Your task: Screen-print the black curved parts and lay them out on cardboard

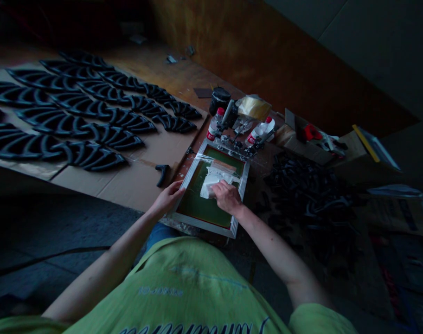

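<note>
A screen printing frame (242, 185) with pale metal edges and green mesh (189, 211) lies in front of me. My left hand (170, 195) is at its left edge, fingers curled against the rim. Over the mesh, my right hand (227, 195) is closed on a white scraper (208, 189); its fingers cover part of it. White ink (216, 175) spreads around the scraper. Just beyond, a wooden strip (223, 166) lies across the mesh. Metal hinge clamps (234, 144) hold the far end of the frame. A small curved black piece (162, 174) rests on cardboard near my left hand.
Rows of ribbed black pieces (103, 111) cover the cardboard (142, 171) at left. Two red-capped bottles (214, 124), a dark tub (220, 98) and a tape roll (255, 107) stand behind the frame. A heap of black parts (309, 185) lies right, below an open box (302, 139).
</note>
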Demonstrator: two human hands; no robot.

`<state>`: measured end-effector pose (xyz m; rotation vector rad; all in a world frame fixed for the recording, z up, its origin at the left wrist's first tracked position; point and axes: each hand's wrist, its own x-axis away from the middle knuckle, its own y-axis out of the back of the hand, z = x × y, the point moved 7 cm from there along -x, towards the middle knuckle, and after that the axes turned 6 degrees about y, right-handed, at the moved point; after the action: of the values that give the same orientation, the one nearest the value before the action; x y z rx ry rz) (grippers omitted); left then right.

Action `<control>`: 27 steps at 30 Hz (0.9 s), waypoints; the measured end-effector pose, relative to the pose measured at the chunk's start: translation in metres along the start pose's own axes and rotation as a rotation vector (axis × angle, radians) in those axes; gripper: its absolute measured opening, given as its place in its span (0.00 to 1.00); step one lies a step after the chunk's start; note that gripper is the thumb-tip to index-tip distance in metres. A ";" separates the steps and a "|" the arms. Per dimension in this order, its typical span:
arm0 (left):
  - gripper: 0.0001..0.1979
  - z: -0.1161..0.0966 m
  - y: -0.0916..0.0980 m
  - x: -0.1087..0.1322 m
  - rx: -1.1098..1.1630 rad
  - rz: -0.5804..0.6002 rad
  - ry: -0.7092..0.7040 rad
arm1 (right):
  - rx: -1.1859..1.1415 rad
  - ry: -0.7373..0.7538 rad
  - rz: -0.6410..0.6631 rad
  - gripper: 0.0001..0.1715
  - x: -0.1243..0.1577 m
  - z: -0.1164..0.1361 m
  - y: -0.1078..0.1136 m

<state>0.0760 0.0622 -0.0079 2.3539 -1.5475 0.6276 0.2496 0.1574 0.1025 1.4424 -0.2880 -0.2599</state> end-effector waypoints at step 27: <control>0.35 -0.097 0.000 0.050 0.048 -0.042 -0.044 | -0.173 -0.479 -0.534 0.26 0.010 -0.137 0.100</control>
<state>0.0723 0.0642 0.1008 2.4443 -1.5130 0.6147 0.3065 0.2929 0.1879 1.2496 -0.2537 -1.0478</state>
